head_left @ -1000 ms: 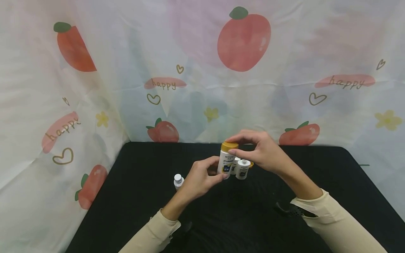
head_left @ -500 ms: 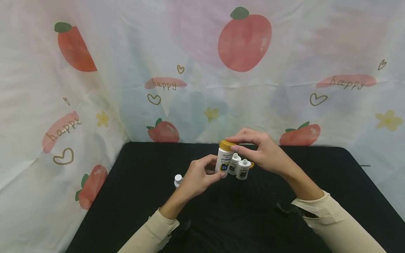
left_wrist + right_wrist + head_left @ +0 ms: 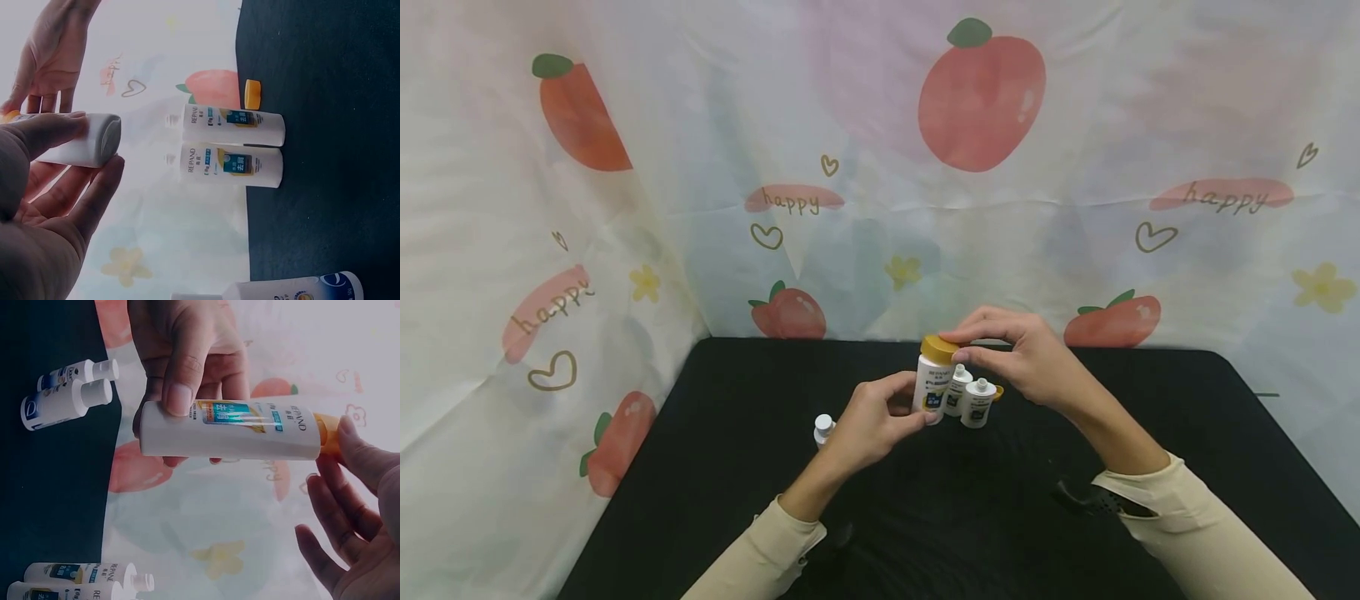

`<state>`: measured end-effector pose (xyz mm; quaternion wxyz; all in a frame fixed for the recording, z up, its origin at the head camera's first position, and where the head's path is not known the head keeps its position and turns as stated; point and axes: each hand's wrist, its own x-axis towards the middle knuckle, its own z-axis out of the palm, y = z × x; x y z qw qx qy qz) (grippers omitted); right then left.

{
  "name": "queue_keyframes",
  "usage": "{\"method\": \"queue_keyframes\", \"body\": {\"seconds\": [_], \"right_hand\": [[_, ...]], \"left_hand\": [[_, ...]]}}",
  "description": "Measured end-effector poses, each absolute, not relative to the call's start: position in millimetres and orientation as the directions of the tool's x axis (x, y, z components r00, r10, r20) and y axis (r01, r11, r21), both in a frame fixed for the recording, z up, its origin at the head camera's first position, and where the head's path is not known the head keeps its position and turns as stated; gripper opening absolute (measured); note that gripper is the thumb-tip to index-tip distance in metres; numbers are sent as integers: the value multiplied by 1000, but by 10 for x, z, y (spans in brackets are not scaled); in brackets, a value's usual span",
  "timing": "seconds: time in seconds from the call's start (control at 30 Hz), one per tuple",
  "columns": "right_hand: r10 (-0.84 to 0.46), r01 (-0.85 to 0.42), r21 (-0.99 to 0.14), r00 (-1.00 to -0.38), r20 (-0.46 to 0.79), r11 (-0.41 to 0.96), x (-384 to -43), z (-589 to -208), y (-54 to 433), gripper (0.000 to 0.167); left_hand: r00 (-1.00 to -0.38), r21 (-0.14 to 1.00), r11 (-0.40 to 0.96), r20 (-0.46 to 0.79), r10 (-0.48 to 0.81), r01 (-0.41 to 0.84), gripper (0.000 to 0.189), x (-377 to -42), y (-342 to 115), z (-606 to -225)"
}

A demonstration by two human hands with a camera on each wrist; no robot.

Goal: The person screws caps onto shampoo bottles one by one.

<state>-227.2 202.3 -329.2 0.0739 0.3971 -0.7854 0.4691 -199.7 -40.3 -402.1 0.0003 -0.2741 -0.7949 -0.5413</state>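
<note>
In the head view my left hand (image 3: 872, 423) grips the lower body of a white shampoo bottle (image 3: 931, 383), held up off the table and nearly upright. My right hand (image 3: 1030, 357) pinches the bottle's yellow-orange cap (image 3: 938, 348) between thumb and fingers. The cap sits at the bottle's top, as the right wrist view also shows with the orange cap (image 3: 329, 434) against the bottle's shoulder. Just behind it stand two matching bottles without caps, one nearer (image 3: 232, 165) and one beside it (image 3: 234, 125), their narrow white nozzles bare.
A loose orange cap (image 3: 252, 94) lies on the black table (image 3: 970, 517) behind the uncapped bottles. Left of my left hand stands a white bottle (image 3: 823, 427); the right wrist view shows two white-and-blue bottles (image 3: 56, 407) there. A printed curtain (image 3: 865, 125) hangs behind the table.
Both hands and the held bottle have shifted slightly left since a second ago, exposing more of the uncapped bottles. My right hand still holds the cap.
</note>
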Motion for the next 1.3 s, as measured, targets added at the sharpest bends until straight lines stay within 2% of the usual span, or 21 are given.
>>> {"method": "queue_keyframes", "body": {"seconds": [0.2,0.4,0.53,0.73,1.3], "right_hand": [[-530,-670,-699,-699,480,250,-2269,-3299,2015,34],[-544,-661,-710,-699,464,245,-2279,-3309,2011,40],[-575,-639,-730,-700,424,241,-2293,-3308,2005,43],[-577,-591,-758,-733,361,276,-2284,-3324,1986,43],[-503,-580,-779,-761,411,240,-2269,-3411,1960,42]], "left_hand": [[-845,855,271,296,445,442,39,-1980,-397,-4017],[-838,851,263,308,451,454,38,-1978,-389,-4032],[-834,853,253,311,456,456,40,-1983,-383,-4040],[-833,845,269,309,458,462,40,-1985,-376,-4055],[-839,853,254,318,442,457,39,-1993,-365,-4066]]}}
